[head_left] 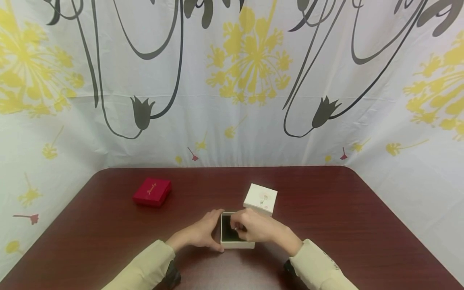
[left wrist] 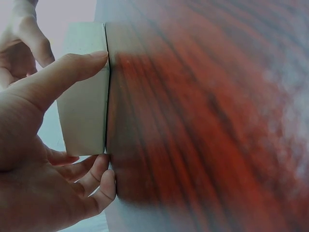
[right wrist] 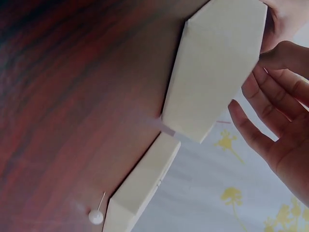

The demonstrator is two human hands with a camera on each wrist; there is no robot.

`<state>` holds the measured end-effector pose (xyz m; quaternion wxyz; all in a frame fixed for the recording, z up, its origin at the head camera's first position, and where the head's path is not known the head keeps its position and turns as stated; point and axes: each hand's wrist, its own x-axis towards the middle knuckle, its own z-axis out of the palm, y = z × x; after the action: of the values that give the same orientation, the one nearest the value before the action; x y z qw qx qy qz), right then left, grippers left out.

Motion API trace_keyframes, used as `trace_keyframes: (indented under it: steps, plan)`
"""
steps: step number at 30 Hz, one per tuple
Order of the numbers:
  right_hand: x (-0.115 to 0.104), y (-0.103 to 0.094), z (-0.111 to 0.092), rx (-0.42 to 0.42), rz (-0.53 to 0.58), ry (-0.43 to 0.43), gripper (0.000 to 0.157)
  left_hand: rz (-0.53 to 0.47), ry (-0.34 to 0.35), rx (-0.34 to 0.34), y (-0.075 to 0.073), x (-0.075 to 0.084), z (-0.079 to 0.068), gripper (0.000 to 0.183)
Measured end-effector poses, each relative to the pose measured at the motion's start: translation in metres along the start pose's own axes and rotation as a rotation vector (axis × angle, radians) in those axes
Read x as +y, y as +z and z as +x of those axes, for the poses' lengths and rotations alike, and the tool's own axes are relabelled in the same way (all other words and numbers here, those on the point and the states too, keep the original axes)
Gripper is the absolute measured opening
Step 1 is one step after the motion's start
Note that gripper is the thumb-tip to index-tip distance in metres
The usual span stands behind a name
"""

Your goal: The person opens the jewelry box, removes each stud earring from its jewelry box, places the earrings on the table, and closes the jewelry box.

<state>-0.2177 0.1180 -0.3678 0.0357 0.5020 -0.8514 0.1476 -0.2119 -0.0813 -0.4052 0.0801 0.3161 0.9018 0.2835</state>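
Note:
An uncovered white jewelry box (head_left: 237, 245) with a dark insert stands on the table. My left hand (head_left: 200, 230) grips it from the left side, with the thumb (left wrist: 79, 67) on its near wall and the fingers at the far corner. Over the insert, my right hand (head_left: 257, 226) has its fingers bent down, and a tiny pale glint shows at the thumb and fingertip. It looks like a small white bead, mostly hidden. A pearl stud earring (right wrist: 96, 216) lies on the tabletop in the right wrist view.
Just behind the box is its white lid (head_left: 261, 198), printed with a flower. Farther left on the brown table (head_left: 203, 189) sits a red jewelry box (head_left: 152, 192) with gold lettering. A patterned curtain (head_left: 232, 133) hangs behind the table and along both sides.

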Motion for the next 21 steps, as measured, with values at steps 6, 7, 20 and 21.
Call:
trace_keyframes:
  steps: [6, 7, 20, 21]
  plan:
    - [0.003, -0.008, -0.008, 0.011, 0.009, 0.059, 0.013, 0.005, 0.002, 0.003, 0.001, 0.000, 0.000, 0.097]
    - [0.004, -0.009, -0.010, 0.017, 0.017, 0.063, 0.013, 0.007, 0.000, 0.002, 0.001, -0.001, 0.000, 0.097]
    - [0.021, -0.022, -0.032, 0.116, -0.004, 0.056, 0.015, 0.011, -0.011, 0.003, 0.000, 0.002, -0.001, 0.098]
    - [0.022, -0.023, -0.033, 0.122, -0.004, 0.052, 0.015, 0.013, -0.014, 0.001, 0.000, 0.003, -0.001, 0.099]
